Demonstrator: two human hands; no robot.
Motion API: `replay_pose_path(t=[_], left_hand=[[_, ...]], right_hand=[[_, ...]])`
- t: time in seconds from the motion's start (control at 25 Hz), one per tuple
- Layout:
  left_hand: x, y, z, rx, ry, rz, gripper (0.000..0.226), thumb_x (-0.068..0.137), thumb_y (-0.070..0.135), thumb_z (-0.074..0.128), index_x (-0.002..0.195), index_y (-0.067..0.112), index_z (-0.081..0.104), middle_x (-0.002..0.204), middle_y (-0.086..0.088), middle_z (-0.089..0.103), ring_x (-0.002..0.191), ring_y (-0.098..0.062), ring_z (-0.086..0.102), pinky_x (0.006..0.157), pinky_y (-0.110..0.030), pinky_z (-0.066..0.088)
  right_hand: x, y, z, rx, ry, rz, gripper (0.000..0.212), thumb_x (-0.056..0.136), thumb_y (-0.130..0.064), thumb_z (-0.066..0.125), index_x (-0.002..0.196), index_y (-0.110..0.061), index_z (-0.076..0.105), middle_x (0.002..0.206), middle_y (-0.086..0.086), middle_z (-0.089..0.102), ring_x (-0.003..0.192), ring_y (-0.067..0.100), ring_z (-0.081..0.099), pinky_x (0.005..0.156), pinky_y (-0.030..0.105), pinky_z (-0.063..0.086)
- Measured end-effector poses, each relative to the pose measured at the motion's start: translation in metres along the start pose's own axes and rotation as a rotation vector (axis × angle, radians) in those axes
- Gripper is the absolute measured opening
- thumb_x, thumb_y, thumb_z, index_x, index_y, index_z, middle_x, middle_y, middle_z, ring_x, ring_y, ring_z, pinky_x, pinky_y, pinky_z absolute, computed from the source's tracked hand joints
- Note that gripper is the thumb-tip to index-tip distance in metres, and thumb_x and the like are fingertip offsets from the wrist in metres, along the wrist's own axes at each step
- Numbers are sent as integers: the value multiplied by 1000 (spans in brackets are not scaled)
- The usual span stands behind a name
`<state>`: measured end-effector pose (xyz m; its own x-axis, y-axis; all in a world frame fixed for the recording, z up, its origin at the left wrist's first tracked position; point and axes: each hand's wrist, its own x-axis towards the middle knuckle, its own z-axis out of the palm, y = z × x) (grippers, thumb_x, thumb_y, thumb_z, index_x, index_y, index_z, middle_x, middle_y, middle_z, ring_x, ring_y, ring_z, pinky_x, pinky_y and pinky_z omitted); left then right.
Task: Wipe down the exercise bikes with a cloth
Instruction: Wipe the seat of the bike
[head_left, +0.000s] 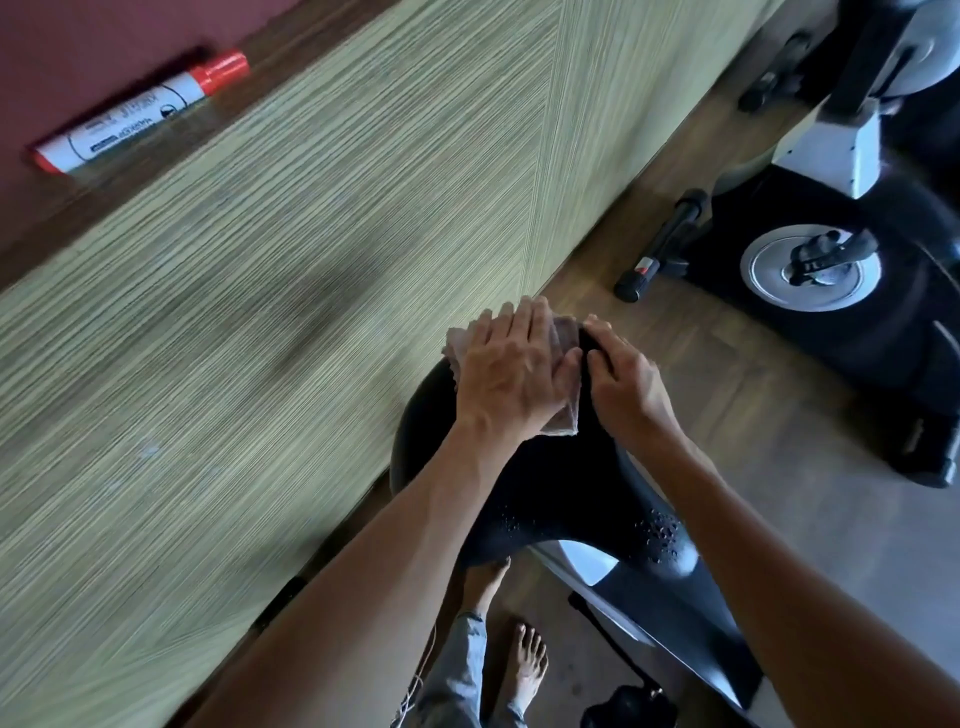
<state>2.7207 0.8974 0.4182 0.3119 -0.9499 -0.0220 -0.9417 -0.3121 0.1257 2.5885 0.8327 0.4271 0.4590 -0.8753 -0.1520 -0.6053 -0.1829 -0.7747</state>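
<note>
The floor is brown wood-look planking (701, 364), and along it runs a tall wall panel of pale green, finely striped material (311, 260) with a dark wooden ledge (130, 171) on top and a maroon wall (78, 47) behind. On that ledge, near its far end, lies one white cylinder with a red cap and printed label (140, 111), on its side. Two exercise bikes are in sight. The nearer one shows a black padded saddle with small perforations (561, 488) on a black and white frame (649, 597), standing just beside the foot of the panel. The second black and white exercise bike (831, 249) stands well apart at the far right, with a silver crank disc (810, 267) and a black floor stabiliser bar (660, 244) reaching toward the panel. One pinkish-brown cloth (563, 358) lies on the narrow front end of the saddle. The left hand (511, 369) rests flat on it, fingers straight and pressing the cloth down. The right hand (623, 384) sits just beside, fingers curled over the saddle's nose at the cloth's edge; whether it pinches the cloth I cannot tell. Both forearms cross over the saddle and hide much of its middle. Below the saddle two bare feet (527, 665) stand on the floor, with a grey trouser hem (462, 670) at one.
</note>
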Motion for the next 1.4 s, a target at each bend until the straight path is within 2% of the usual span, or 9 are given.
replay_pose_path(t=[0.16, 0.44, 0.68, 0.8, 0.92, 1.04, 1.16, 1.28, 1.4], left_hand=[[-26, -3, 3, 19, 42, -146, 79, 103, 58, 17, 159, 3, 26, 161, -19, 36, 149, -29, 36, 125, -42, 24], [3, -22, -1, 38, 62, -103, 75, 103, 58, 23, 144, 0, 48, 135, -16, 64, 121, -28, 63, 106, -40, 47], [-17, -14, -1, 99, 51, -197, 76, 104, 55, 21, 148, -3, 43, 145, -21, 56, 133, -31, 55, 113, -45, 41], [4, -18, -3, 107, 11, -112, 70, 104, 54, 22, 139, 2, 53, 128, -15, 68, 114, -28, 66, 101, -41, 49], [-3, -21, -8, 75, 28, -310, 71, 102, 56, 17, 126, 5, 60, 107, -10, 73, 95, -25, 70, 88, -39, 52], [-31, -15, -5, 83, 40, -401, 72, 104, 54, 21, 135, -1, 55, 120, -16, 69, 108, -29, 67, 99, -42, 49], [-24, -12, -4, 96, 84, -303, 71, 104, 52, 26, 139, -4, 53, 132, -21, 64, 119, -33, 63, 105, -44, 47], [-1, -13, -9, 90, 22, -213, 64, 104, 52, 23, 122, 5, 62, 112, -13, 72, 100, -27, 69, 92, -39, 50], [-7, -21, -10, 67, 43, -390, 64, 102, 56, 18, 105, 12, 64, 93, -6, 73, 85, -24, 69, 80, -39, 51]], right_hand=[[5, 4, 26, -89, -26, -48, 48, 108, -16, 36, 155, -7, 35, 164, 10, 29, 155, 20, 17, 126, 29, 11], [6, 15, 35, -143, 20, -116, 52, 109, -19, 31, 157, -2, 28, 167, 13, 21, 157, 22, 11, 127, 47, 13], [7, 15, 37, -132, 32, -103, 50, 109, -14, 33, 157, -4, 28, 167, 10, 22, 157, 20, 10, 128, 45, 10], [8, 18, 38, -124, 43, -125, 50, 108, -15, 34, 156, -3, 30, 166, 11, 24, 156, 21, 12, 127, 45, 12], [9, 20, 39, -125, 52, -148, 50, 107, -15, 33, 155, -2, 32, 165, 13, 27, 156, 23, 14, 127, 46, 15], [11, 18, 40, -126, 48, -134, 48, 108, -14, 33, 155, -3, 32, 165, 12, 27, 156, 22, 14, 127, 46, 14], [11, 21, 41, -136, 58, -129, 48, 108, -15, 33, 155, -3, 33, 165, 12, 27, 156, 22, 14, 127, 43, 13], [13, 23, 40, -133, 53, -143, 49, 108, -17, 33, 154, -1, 35, 164, 14, 29, 156, 23, 15, 127, 42, 13], [12, 22, 40, -120, 62, -141, 47, 108, -15, 34, 153, 0, 36, 163, 15, 30, 155, 24, 16, 127, 40, 12]])
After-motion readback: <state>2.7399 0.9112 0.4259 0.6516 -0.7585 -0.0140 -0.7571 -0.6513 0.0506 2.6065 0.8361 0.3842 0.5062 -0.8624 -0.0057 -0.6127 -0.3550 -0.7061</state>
